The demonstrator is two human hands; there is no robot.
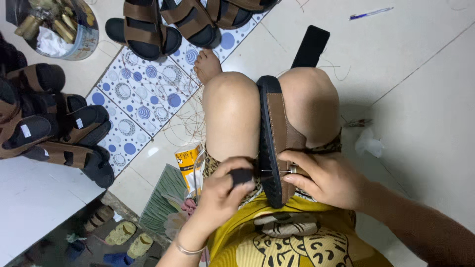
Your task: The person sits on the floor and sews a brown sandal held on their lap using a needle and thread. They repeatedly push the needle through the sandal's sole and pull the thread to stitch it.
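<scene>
Sandal [275, 143], brown-strapped with a black sole, is clamped on edge between the person's two bare knees in the middle of the frame, its length running from the knees down toward the lap. At its lower end the right hand [332, 179] is pressed against the strap, the fingers [302, 160] curled closed around the brown upper so that it is gripped firmly. From the lower left of centre the left hand [222, 193] is brought in, its fingers closed tightly on a black-handled awl [243, 175], whose thin metal tip is seen touching the sole's edge just beside the right thumb. A thin bangle [187, 249] is worn on the left wrist. Strands of light thread [190, 123] are scattered on the floor beside the left knee. A yellow carton [189, 165] is seen just left of the thigh. Finished sandals [54, 133] are heaped at the left edge of the frame, and more are lined up along the top on a blue-dotted mat [143, 99]. A round tin [64, 27] is placed at the upper left, and a pen [370, 13] lies at the upper right.
</scene>
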